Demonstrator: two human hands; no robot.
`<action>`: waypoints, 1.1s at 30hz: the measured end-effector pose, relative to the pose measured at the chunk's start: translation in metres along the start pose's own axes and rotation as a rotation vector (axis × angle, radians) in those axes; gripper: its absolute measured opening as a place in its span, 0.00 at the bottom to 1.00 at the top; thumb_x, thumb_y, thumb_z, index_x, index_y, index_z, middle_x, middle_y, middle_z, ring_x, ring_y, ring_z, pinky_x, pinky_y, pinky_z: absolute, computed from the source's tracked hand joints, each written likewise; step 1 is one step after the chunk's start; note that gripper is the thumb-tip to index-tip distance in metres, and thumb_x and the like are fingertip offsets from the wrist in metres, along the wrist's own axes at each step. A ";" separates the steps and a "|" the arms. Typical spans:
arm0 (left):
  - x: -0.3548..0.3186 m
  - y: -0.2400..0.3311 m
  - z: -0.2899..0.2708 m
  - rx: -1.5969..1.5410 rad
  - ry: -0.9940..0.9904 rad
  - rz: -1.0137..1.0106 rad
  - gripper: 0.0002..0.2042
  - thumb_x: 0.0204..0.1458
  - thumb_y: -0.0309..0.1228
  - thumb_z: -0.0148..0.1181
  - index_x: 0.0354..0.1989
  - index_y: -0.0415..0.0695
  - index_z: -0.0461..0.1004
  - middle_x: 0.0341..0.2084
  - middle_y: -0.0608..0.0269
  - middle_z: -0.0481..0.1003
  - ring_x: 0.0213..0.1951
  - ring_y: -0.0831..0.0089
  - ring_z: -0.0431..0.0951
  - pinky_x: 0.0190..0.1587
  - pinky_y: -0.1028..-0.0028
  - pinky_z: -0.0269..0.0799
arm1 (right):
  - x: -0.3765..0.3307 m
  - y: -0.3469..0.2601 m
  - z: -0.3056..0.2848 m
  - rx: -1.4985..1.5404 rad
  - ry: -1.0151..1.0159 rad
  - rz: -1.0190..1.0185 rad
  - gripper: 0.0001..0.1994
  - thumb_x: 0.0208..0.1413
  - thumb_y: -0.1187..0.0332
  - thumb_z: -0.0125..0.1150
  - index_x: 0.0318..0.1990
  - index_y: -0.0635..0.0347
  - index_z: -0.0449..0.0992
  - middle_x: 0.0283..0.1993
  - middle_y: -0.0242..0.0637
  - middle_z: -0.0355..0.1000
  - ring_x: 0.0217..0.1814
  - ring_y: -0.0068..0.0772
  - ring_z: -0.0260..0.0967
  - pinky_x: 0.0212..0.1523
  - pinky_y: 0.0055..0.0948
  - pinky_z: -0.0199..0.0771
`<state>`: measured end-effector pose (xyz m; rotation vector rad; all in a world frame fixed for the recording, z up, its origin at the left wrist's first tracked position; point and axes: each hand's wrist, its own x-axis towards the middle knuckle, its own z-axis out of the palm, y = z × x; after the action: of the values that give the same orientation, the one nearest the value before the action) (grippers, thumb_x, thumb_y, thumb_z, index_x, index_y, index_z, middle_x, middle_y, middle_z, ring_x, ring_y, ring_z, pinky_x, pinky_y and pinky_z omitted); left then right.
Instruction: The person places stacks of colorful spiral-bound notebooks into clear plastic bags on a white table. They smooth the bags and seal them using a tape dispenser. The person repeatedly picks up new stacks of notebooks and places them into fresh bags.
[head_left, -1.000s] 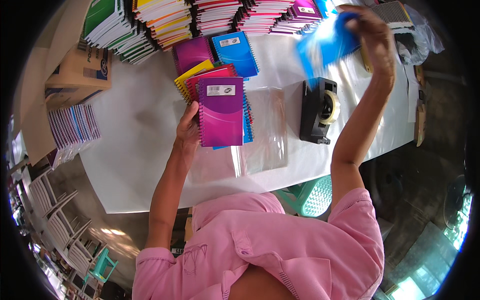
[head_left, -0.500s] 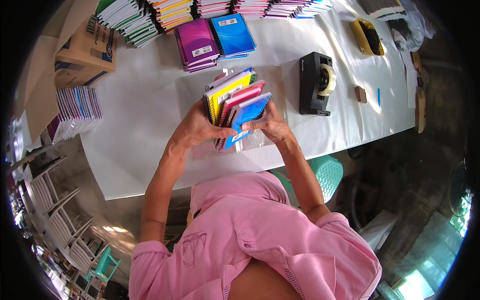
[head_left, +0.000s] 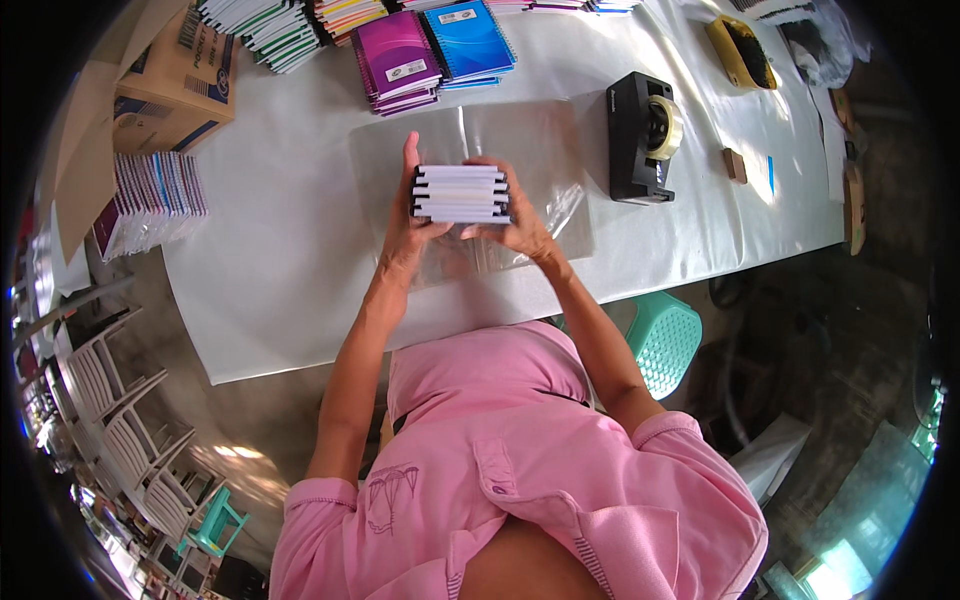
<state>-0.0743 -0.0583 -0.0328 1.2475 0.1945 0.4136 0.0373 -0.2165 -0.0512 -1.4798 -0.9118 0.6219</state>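
A squared-up stack of spiral notebooks (head_left: pixel 462 194) is held between my two hands over the table, its white page edges facing up. My left hand (head_left: pixel 411 215) presses the stack's left side, with the index finger stretched away from it. Against the right side, my right hand (head_left: pixel 515 215) grips with thumb and fingers. Below the stack lies a clear plastic sheet or bag (head_left: pixel 540 150), flat on the table. Beyond it sit a purple notebook pile (head_left: pixel 398 58) and a blue notebook pile (head_left: pixel 468 42), side by side.
A black tape dispenser (head_left: pixel 630 140) stands right of the plastic, with a small brown block (head_left: pixel 735 165) and a yellow container (head_left: pixel 740 52) farther right. At left are a cardboard box (head_left: pixel 180 85) and a wrapped notebook row (head_left: pixel 155 200). More notebook stacks (head_left: pixel 265 35) line the far edge.
The notebooks, fanned with coloured covers showing before, are now evened into a neat block turned page-edge up. My hands have shifted their hold around it. The view has shifted slightly.
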 end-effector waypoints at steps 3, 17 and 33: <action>0.006 0.008 0.002 0.000 0.042 -0.010 0.55 0.31 0.25 0.63 0.72 0.46 0.38 0.69 0.61 0.49 0.67 0.67 0.52 0.68 0.70 0.42 | 0.005 -0.014 -0.003 0.055 0.058 -0.021 0.49 0.36 0.69 0.78 0.66 0.57 0.51 0.60 0.42 0.60 0.64 0.38 0.58 0.65 0.36 0.56; -0.012 0.002 -0.007 0.276 0.016 -0.184 0.41 0.47 0.12 0.57 0.71 0.50 0.48 0.62 0.66 0.62 0.54 0.73 0.69 0.54 0.78 0.69 | 0.014 -0.010 -0.016 -0.200 -0.073 0.085 0.48 0.35 0.71 0.79 0.62 0.58 0.51 0.56 0.43 0.62 0.61 0.42 0.61 0.61 0.38 0.60; -0.019 0.011 0.007 0.244 0.146 -0.211 0.34 0.51 0.23 0.62 0.67 0.44 0.55 0.63 0.59 0.64 0.59 0.69 0.69 0.61 0.71 0.67 | 0.008 -0.005 -0.018 -0.216 -0.069 0.072 0.43 0.38 0.76 0.75 0.61 0.59 0.52 0.55 0.45 0.65 0.59 0.45 0.63 0.59 0.40 0.63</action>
<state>-0.0911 -0.0696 -0.0211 1.4203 0.5091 0.3037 0.0556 -0.2203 -0.0428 -1.6988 -1.0072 0.6469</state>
